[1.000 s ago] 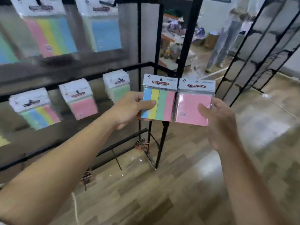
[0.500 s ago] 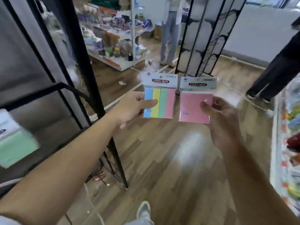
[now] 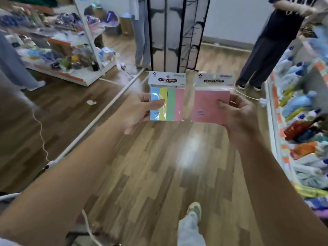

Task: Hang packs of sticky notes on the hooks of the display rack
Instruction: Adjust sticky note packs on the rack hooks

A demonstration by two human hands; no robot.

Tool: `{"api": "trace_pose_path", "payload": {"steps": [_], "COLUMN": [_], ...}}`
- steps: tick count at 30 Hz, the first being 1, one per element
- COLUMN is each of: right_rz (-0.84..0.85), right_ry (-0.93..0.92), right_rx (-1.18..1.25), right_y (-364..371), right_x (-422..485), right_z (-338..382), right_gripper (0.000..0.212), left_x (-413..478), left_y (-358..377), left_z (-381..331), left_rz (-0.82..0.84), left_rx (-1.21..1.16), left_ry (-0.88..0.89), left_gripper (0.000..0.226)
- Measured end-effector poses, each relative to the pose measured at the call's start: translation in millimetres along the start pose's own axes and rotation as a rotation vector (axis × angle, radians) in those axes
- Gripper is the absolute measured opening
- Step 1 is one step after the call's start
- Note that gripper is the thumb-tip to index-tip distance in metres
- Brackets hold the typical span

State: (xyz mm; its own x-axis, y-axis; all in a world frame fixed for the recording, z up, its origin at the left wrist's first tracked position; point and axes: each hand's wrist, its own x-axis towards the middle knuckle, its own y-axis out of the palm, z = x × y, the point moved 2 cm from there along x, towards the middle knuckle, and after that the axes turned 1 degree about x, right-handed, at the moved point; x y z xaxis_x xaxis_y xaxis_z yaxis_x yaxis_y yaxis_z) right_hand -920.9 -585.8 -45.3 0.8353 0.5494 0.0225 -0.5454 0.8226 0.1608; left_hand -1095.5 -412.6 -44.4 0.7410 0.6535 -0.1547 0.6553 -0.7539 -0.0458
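Left hand: the left hand (image 3: 140, 110) grips the four-striped plastic-wrapped pack of sticky notes (image 3: 171, 103) by its left edge, with the thumb lying across the blue and yellow stripes and the fingers hidden behind.
Right hand: the right hand (image 3: 237, 114) pinches the plain pink plastic-wrapped pack of sticky notes (image 3: 209, 105) at its right edge, thumb on the front and fingers curled behind.
Hands: well apart, each clamped on its own pack.
Striped pack: upright, facing the camera, with the white "STICKY NOTE" header card on top. The long axis is vertical, and the blue, yellow, green and pink stripes run top to bottom.
Pink pack: upright and facing the camera, header on top, tilted slightly clockwise.
Place: both packs are held in the air over the brown wooden plank floor (image 3: 159, 166), side by side with a narrow gap between them.
Far centre: a black metal-framed rack panel (image 3: 180, 41) stands beyond the packs.
Sides: stocked shop shelves on the left (image 3: 58, 50) and the right (image 3: 301, 121).
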Motion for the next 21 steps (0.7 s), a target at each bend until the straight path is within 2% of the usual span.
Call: {"api": "trace_pose_path", "payload": {"steps": [10,21], "right_rz": [0.058,0.108], "right_ry": [-0.009,-0.027], "right_rx": [0.035,-0.029], "right_y": [-67,-53], "right_x": [248,472], "right_z": [18,31], "right_gripper": [0.017,0.012], "left_x": [210,416], "left_y": [78,103], "left_z": [-51,-92], "left_rz": [-0.041,-0.100], "left_rx": [0.009,-0.029], "left_ry": [0.023,0.075], "left_gripper": [0.017,0.018]}}
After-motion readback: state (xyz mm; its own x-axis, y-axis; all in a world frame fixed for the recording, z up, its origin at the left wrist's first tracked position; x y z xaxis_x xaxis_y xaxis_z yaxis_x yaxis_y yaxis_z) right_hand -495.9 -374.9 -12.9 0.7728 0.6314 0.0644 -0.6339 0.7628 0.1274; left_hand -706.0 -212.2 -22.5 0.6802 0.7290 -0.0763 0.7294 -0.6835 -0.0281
